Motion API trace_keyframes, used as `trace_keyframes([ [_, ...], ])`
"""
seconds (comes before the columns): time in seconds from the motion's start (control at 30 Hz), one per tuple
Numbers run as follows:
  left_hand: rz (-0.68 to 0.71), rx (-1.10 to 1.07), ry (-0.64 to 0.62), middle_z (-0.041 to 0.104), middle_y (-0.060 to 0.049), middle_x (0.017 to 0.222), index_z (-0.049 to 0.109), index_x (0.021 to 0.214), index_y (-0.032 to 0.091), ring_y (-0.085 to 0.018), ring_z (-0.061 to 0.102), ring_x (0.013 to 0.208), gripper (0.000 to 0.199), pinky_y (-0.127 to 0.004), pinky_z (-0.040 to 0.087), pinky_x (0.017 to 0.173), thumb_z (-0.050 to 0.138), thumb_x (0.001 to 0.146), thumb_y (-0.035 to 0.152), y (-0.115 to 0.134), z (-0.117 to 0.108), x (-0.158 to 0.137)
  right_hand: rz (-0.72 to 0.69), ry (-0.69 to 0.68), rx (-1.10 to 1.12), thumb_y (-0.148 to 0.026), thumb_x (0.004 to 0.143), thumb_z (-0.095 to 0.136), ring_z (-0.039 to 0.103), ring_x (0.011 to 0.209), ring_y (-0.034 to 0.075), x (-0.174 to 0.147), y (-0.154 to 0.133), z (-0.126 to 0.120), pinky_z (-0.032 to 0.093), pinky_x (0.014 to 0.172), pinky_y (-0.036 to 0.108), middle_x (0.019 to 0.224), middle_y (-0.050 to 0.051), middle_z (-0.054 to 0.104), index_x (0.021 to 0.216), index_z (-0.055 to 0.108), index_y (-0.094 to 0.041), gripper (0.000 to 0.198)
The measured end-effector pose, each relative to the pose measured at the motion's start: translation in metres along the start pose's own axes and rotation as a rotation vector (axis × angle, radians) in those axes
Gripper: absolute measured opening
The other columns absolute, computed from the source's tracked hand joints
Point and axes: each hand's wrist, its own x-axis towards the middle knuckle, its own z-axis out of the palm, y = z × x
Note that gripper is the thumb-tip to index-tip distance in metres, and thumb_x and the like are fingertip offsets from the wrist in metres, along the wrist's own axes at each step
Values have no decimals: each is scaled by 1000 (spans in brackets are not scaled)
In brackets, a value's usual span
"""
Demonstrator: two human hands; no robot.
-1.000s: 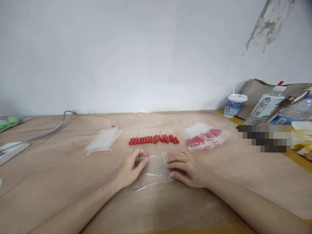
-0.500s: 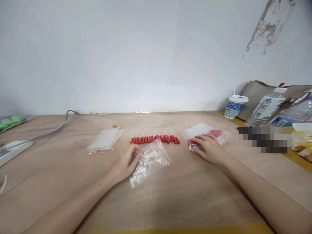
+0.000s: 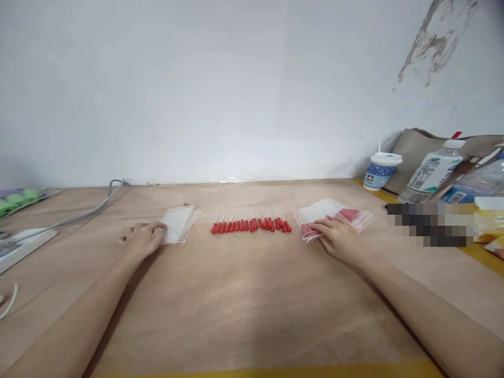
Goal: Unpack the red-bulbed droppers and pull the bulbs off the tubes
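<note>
At the left, my left hand (image 3: 144, 239) has its fingers curled over the left side of a stack of clear zip bags (image 3: 180, 223), thumb and fingertip close together at the edge. My right hand (image 3: 338, 236) rests with fingers stretched out over the pile of filled zip bags (image 3: 313, 215), which show red contents. Between the hands lies a row of red-ended sticks (image 3: 240, 226) with thin clear stems pointing toward the wall. They look like droppers, though their exact kind is hard to tell. My right palm hides part of the pile.
At the right stand a blue paper cup (image 3: 380, 172) with a straw, a plastic bottle (image 3: 435, 170) and a grey bag (image 3: 403, 152). Yellow food packets (image 3: 488, 218) lie nearby. A grey cable (image 3: 96, 210) and a white box (image 3: 29, 247) are at the left.
My left hand has moved left from the middle to the stack of zip bags. The clear bag it held no longer shows in the middle. My right hand stays on its pile.
</note>
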Motion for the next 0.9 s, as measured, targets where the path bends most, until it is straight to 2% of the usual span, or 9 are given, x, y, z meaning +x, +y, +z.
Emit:
trace_keyframes([
  [0.1, -59, 76, 133, 47, -15, 119, 64, 96, 21, -41, 34, 114, 29, -62, 23, 87, 42, 79, 27, 9, 0, -9, 42, 20, 107, -25, 86, 40, 59, 94, 22, 1, 1, -2, 46, 80, 36, 108, 6, 63, 107, 62, -19, 30],
  [0.17, -18, 115, 251, 44, -13, 123, 63, 99, 23, -37, 33, 116, 29, -58, 22, 91, 40, 82, 28, 17, 1, -17, 31, 2, 169, -30, 89, 38, 59, 96, 21, 1, 2, -4, 47, 80, 35, 108, 5, 63, 106, 62, -20, 32],
  [0.23, 86, 135, 367, 43, -12, 124, 63, 96, 22, -34, 33, 117, 28, -56, 21, 94, 40, 83, 32, 27, 3, -25, 9, -18, 176, -32, 89, 36, 59, 96, 21, 2, 4, -6, 47, 81, 36, 107, 5, 64, 105, 63, -21, 33],
  [0.33, 306, 133, 459, 43, -12, 124, 64, 91, 21, -34, 32, 118, 25, -55, 19, 95, 45, 81, 35, 45, 8, -40, 11, -33, 139, -30, 89, 37, 60, 93, 22, 2, 7, -5, 48, 79, 38, 104, 6, 65, 102, 65, -22, 32],
  [0.5, 608, 33, 392, 44, -10, 124, 63, 91, 22, -32, 33, 119, 19, -52, 20, 97, 54, 77, 31, 84, 23, -68, 86, -3, 150, -28, 88, 37, 58, 96, 24, 1, 12, 1, 47, 81, 39, 107, 8, 63, 102, 65, -19, 32],
  [0.6, 787, -111, 240, 51, -9, 115, 61, 95, 21, -27, 41, 113, 21, -44, 29, 96, 50, 81, 30, 115, 34, -79, 165, 60, 253, -28, 89, 34, 58, 96, 22, 1, 10, 0, 46, 83, 36, 105, 7, 64, 100, 65, -19, 34],
  [0.67, 861, -201, 154, 53, -9, 112, 58, 102, 20, -23, 44, 110, 24, -38, 33, 95, 47, 83, 31, 136, 43, -80, 265, 180, 281, -29, 89, 33, 58, 93, 21, 2, 8, -4, 45, 82, 36, 100, 7, 65, 98, 64, -19, 34],
  [0.77, 884, -249, 110, 54, -9, 113, 56, 108, 19, -23, 44, 110, 31, -38, 33, 95, 50, 83, 36, 160, 55, -75, 492, 446, 222, -34, 89, 33, 58, 89, 24, 3, 8, -11, 45, 78, 38, 91, 9, 65, 93, 63, -17, 35],
  [0.9, 880, -223, 37, 56, -7, 114, 55, 111, 19, -23, 45, 111, 33, -42, 26, 101, 50, 83, 36, 172, 64, -65, 746, 647, 326, -38, 88, 33, 59, 70, 21, 2, 19, -13, 45, 63, 33, 77, 8, 64, 88, 61, -16, 36],
])
